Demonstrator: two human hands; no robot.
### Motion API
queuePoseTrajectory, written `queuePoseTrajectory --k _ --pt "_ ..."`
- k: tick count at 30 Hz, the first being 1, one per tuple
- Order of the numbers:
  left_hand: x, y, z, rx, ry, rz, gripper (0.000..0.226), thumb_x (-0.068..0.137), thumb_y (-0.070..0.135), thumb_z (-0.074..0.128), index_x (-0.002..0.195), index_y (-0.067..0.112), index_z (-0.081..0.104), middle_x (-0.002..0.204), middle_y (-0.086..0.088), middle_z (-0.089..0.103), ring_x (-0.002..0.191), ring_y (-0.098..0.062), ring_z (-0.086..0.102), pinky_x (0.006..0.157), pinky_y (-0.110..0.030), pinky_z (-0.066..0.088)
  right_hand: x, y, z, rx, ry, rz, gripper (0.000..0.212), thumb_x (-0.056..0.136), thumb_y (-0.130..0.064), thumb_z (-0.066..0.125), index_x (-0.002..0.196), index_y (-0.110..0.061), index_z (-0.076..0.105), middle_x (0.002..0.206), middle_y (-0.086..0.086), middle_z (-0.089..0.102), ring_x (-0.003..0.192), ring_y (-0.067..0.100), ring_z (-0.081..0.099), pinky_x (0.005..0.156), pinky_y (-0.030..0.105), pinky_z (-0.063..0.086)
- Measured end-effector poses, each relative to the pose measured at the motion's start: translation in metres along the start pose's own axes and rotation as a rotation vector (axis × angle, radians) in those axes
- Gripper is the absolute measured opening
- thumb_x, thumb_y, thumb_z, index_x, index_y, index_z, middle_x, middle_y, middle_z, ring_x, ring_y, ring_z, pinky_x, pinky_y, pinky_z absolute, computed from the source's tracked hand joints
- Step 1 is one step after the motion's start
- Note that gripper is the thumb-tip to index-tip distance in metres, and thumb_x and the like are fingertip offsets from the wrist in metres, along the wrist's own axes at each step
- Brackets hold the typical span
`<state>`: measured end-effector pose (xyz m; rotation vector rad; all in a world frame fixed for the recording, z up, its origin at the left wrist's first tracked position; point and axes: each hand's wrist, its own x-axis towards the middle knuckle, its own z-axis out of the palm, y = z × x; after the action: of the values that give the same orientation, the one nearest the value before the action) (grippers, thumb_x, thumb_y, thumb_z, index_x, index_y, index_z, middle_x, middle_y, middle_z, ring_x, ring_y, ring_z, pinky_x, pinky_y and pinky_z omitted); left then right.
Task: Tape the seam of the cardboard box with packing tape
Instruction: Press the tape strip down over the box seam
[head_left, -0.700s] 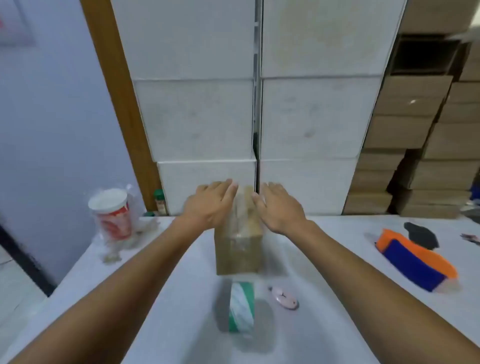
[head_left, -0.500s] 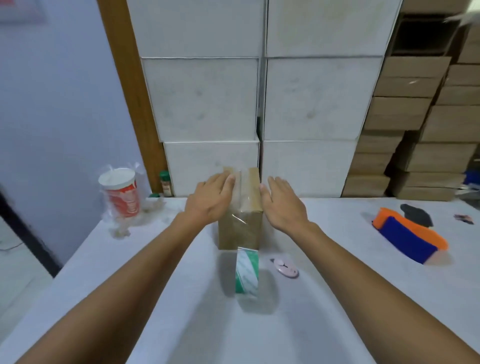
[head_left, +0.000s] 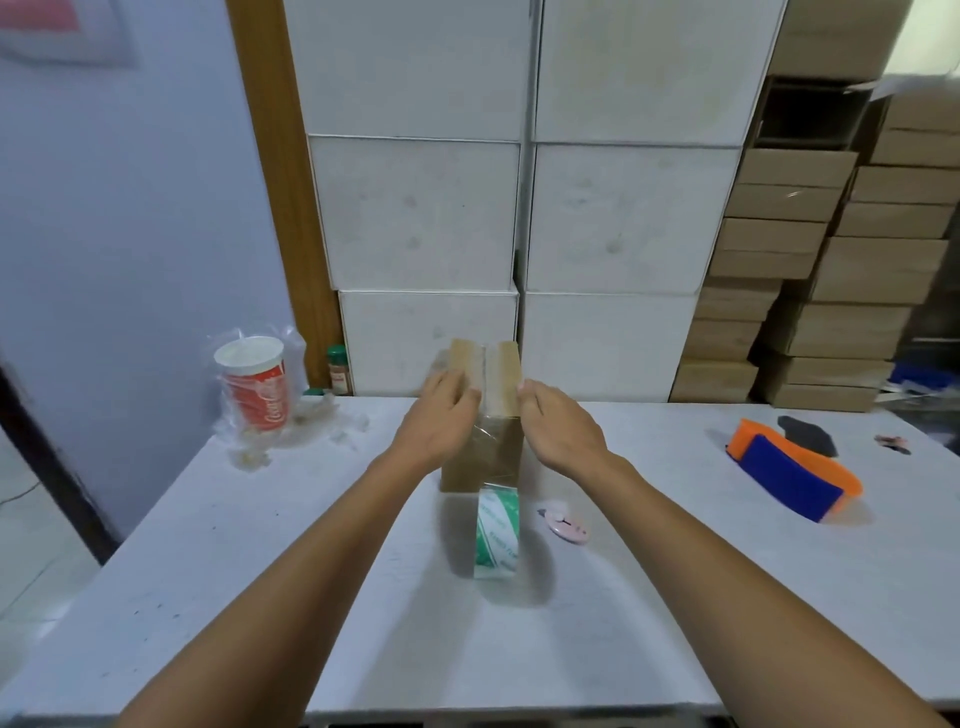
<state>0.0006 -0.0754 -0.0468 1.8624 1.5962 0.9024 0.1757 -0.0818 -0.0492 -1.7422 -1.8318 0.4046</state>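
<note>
Head view shows me both hands, left hand (head_left: 441, 423) and right hand (head_left: 563, 428), pressed flat-fingered against the taped cardboard box (head_left: 485, 410) on the table (head_left: 208, 571), neither grip closed around it.

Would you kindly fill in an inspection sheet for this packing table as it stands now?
Surface: white table, some crumbs at far left.
Job's things: cardboard box upright, clear tape over its top seam; tape roll on edge just in front of it.
Clutter: red cup in plastic wrap, pink cutter, orange and blue pad.
Grippers: left hand and right hand press flat on the box's sides.
Cables: nothing seen.
Surroundings: stacked white boxes, brown cartons at right.
</note>
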Motion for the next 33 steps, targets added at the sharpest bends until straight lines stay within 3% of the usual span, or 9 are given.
queuePoseTrajectory --k 2,6,10,12,15,18,24,27,33 --pt "-0.004 0.002 0.005 -0.049 0.025 -0.018 0.046 0.111 0.036 0.038 0.151 0.015 0.047 0.161 -0.006 0.042 0.144 -0.029 0.048 0.104 -0.038 0.037 -0.002 0.003 0.004 0.006 0.003 0.002 0.052 0.112 -0.048 0.020 0.109 -0.019 0.063 0.117 0.003 0.070 0.108 0.028 0.062 0.088 0.043 0.050" --pt "-0.019 0.002 0.014 -0.118 0.105 -0.035 0.059 0.111 0.044 0.039 0.165 0.023 0.031 0.171 0.000 0.030 0.151 -0.025 0.043 0.120 -0.044 0.035 -0.013 0.011 0.006 0.058 0.022 0.043 0.058 0.113 -0.051 0.018 0.126 -0.022 0.065 0.126 0.001 0.071 0.106 0.025 0.059 0.091 0.040 0.046" --pt "-0.029 -0.001 0.019 -0.193 0.176 -0.039 0.061 0.109 0.040 0.045 0.166 0.026 0.028 0.168 0.001 0.034 0.148 -0.022 0.044 0.107 -0.032 0.034 -0.021 0.019 0.009 0.112 0.049 0.069 0.060 0.114 -0.051 0.017 0.126 -0.020 0.067 0.125 0.003 0.072 0.121 0.031 0.062 0.092 0.038 0.041" --pt "-0.031 -0.002 0.019 -0.226 0.196 -0.034 0.059 0.108 0.038 0.047 0.164 0.028 0.031 0.165 0.000 0.038 0.145 -0.022 0.047 0.105 -0.032 0.036 -0.026 0.023 0.013 0.109 0.068 0.068 0.059 0.114 -0.051 0.018 0.114 -0.021 0.068 0.113 0.000 0.073 0.114 0.030 0.064 0.087 0.038 0.042" --pt "-0.035 -0.003 0.022 -0.288 0.200 -0.072 0.054 0.108 0.042 0.048 0.159 0.029 0.038 0.157 0.000 0.044 0.132 -0.024 0.057 0.106 -0.038 0.048 -0.033 0.030 0.019 0.072 0.081 0.043 0.054 0.114 -0.048 0.019 0.117 -0.026 0.068 0.108 -0.007 0.070 0.107 0.024 0.064 0.088 0.040 0.049" --pt "-0.040 -0.005 0.027 -0.332 0.196 -0.104 0.053 0.106 0.048 0.049 0.155 0.029 0.041 0.153 0.000 0.047 0.126 -0.024 0.059 0.103 -0.040 0.050 -0.039 0.038 0.025 0.019 0.079 0.021 0.049 0.114 -0.045 0.020 0.103 -0.025 0.063 0.100 -0.004 0.068 0.098 0.024 0.064 0.080 0.038 0.047" --pt "-0.054 -0.007 0.025 -0.387 0.187 -0.197 0.093 0.084 0.079 0.049 0.163 0.032 0.031 0.167 -0.001 0.037 0.146 -0.028 0.050 0.119 -0.054 0.044 -0.050 0.052 0.039 -0.061 0.058 0.002 0.051 0.113 -0.044 0.020 0.097 -0.019 0.062 0.094 0.001 0.070 0.083 0.025 0.071 0.061 0.034 0.042" --pt "-0.065 -0.005 0.030 -0.439 0.237 -0.227 0.084 0.100 0.063 0.054 0.167 0.026 0.022 0.173 -0.001 0.029 0.153 -0.028 0.041 0.121 -0.047 0.041 -0.055 0.059 0.046 -0.091 0.080 0.005 0.050 0.112 -0.042 0.024 0.090 -0.015 0.060 0.089 0.003 0.069 0.082 0.027 0.068 0.067 0.040 0.051" --pt "-0.093 0.001 0.042 -0.511 0.278 -0.268 0.077 0.104 0.048 0.060 0.166 0.023 0.022 0.166 -0.003 0.037 0.143 -0.027 0.049 0.096 -0.037 0.042 -0.068 0.065 0.059 -0.138 0.120 -0.014 0.047 0.111 -0.037 0.029 0.083 -0.014 0.058 0.082 0.005 0.067 0.078 0.028 0.062 0.067 0.040 0.049"
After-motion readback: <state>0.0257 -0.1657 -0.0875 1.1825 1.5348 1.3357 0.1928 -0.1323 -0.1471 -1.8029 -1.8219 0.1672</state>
